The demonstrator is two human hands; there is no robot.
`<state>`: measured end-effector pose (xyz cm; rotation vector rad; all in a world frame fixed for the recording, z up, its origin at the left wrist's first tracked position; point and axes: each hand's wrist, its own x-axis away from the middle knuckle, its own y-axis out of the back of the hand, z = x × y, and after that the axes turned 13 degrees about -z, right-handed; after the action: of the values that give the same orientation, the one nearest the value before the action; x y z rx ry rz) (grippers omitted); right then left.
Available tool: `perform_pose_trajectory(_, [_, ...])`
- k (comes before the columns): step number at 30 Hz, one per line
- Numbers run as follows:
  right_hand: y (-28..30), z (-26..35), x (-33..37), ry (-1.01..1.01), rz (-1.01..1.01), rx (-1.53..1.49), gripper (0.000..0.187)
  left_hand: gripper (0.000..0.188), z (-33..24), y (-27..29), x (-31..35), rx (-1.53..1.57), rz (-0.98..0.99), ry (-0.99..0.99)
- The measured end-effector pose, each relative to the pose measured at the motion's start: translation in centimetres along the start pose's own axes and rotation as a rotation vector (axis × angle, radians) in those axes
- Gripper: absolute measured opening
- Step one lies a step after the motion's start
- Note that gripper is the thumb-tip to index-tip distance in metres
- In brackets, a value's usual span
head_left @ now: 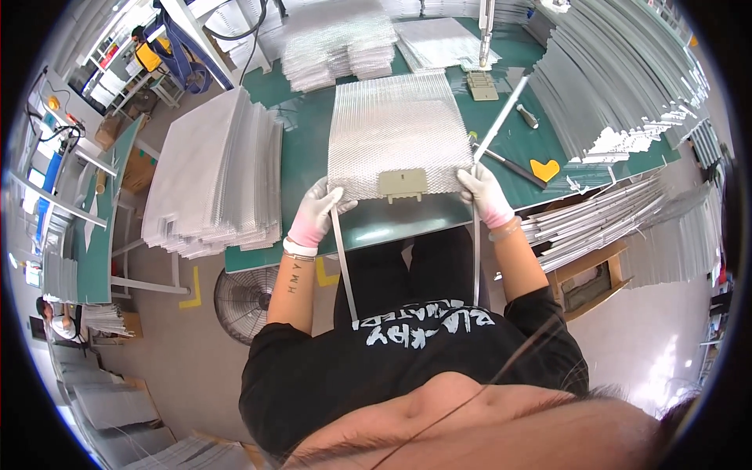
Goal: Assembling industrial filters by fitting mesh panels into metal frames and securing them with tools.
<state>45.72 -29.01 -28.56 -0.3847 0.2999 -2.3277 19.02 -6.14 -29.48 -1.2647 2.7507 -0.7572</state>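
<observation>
A silvery mesh panel [398,125] lies flat on the green table in front of me. On its near edge sits a beige metal plate [402,184] with small tabs. My left hand [317,211], in a white and pink glove, is closed at the panel's near left corner on a thin pale strip [345,266] that runs back toward my body. At the near right corner my right hand [486,197], gloved likewise, pinches a second pale strip [476,262], also pointing toward me. Where the strips meet the panel is hidden by my fingers.
Mesh panels stand stacked at the left [196,168] and back [337,43]. At the right are another beige plate [482,86], a loose strip [501,117], a dark-handled tool [513,171], a yellow heart-shaped piece [544,171] and bundled strips [595,223]. A fan [244,304] stands below.
</observation>
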Motion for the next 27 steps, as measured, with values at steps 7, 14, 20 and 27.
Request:
perform_pose_trajectory(7, [-0.6, 3.1, 3.4, 0.115, -0.012, -0.067, 0.020, 0.053, -2.8, -4.8, 4.5, -0.188, -0.107, -0.301])
perform_pose_trajectory(14, [-5.1, 7.4, 8.4, 0.331, 0.137, 0.078, 0.038, 0.038, -1.0, 0.1, 11.4, 0.137, -0.301, -0.495])
perform_pose_trajectory(20, [-9.0, 14.2, 5.4, 0.761, -0.045, 0.383, 0.016, 0.030, -10.2, -1.2, 7.8, -1.198, -0.372, -1.586])
perform_pose_trajectory(27, [-10.3, 13.7, -1.8, 1.117, -0.433, 0.328, 0.027, 0.032, -14.2, -8.4, -1.1, -0.107, -0.311, -0.922])
